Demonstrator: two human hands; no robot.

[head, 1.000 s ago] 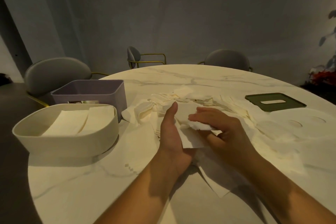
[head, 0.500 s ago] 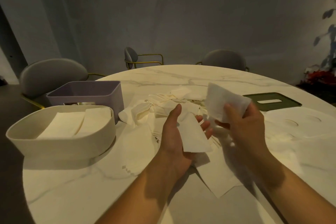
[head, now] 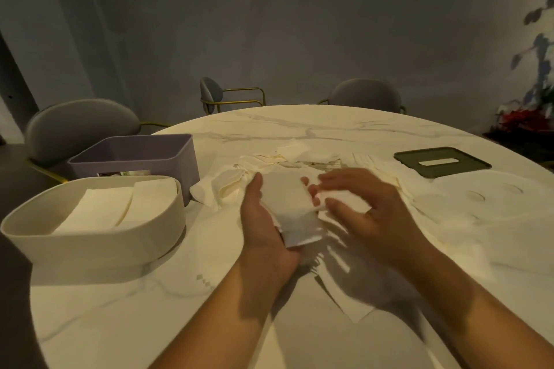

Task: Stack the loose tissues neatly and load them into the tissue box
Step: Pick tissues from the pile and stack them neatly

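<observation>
Hands, left (head: pixel 263 231) and right (head: pixel 371 214), around soft rectangular tissues (head: pixel 287 199)

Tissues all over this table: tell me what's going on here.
A person is stacking tissues. The left hand cradles a small stack in its palm; the right hand pinches a single tissue at that stack's right edge. Loose tissues lie heaped behind the hands. The cream tissue box at the left already holds folded tissues; a green lid lies far right.
</observation>
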